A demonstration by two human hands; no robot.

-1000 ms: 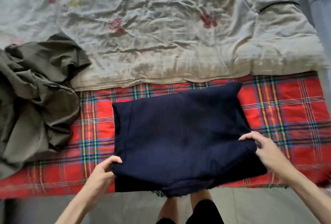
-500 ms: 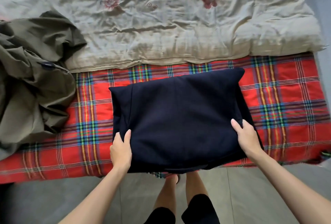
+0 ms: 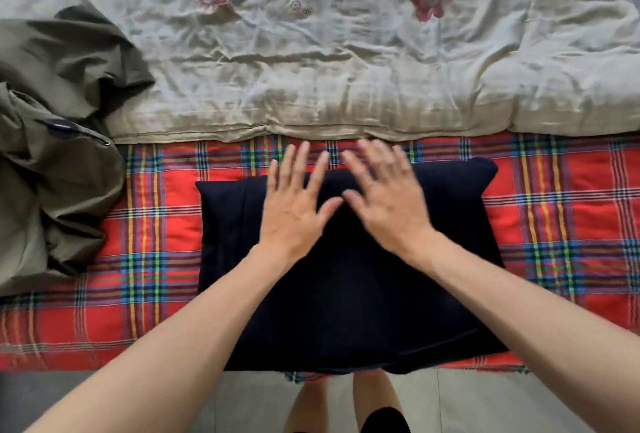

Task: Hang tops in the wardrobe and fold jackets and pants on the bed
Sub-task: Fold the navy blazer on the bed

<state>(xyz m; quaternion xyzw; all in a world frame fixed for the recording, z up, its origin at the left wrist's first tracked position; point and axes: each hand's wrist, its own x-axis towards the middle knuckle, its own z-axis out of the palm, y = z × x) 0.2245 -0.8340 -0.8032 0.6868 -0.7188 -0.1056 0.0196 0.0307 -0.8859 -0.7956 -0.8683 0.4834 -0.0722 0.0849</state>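
Head view: folded navy garment at 6 o'clock on plaid bed cover, left hand and right hand over its 12 o'clock edge, fingers straight, spread, gripping nothing; olive garment heaped at 9 o'clock.

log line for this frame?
state: folded navy garment on plaid blanket | left hand: open, spread over it | right hand: open, blurred | olive garment: crumpled at left

You are facing a red plaid blanket. A rumpled beige floral quilt is overlapping its far edge.
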